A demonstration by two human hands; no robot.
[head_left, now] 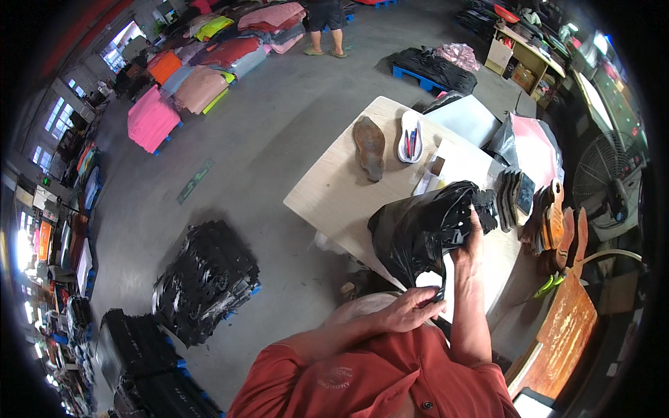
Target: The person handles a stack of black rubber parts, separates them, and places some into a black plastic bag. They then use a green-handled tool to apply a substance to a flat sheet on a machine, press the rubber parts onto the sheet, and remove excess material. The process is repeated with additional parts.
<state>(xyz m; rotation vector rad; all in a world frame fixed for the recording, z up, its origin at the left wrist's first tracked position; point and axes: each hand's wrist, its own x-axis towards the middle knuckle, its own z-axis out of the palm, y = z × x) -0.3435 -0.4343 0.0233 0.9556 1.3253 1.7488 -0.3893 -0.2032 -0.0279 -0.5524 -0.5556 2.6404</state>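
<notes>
A black plastic bag lies over the near edge of a pale wooden table. My left hand is closed on the bag's loose near edge, close to my red shirt. Farther up, my right hand grips the bunched black plastic, its fingers partly hidden behind the folds. Small black pieces show beside the right fingertips; whether they belong to the bag is unclear. On the table's far part rest a brown shoe sole and a white sole-shaped tray with pens.
Dark sole-shaped pieces stand stacked at the table's right, near orange-brown ones. Green-handled scissors lie by a worn wooden board. A fan stands at right. Black stacked material sits on the floor at left.
</notes>
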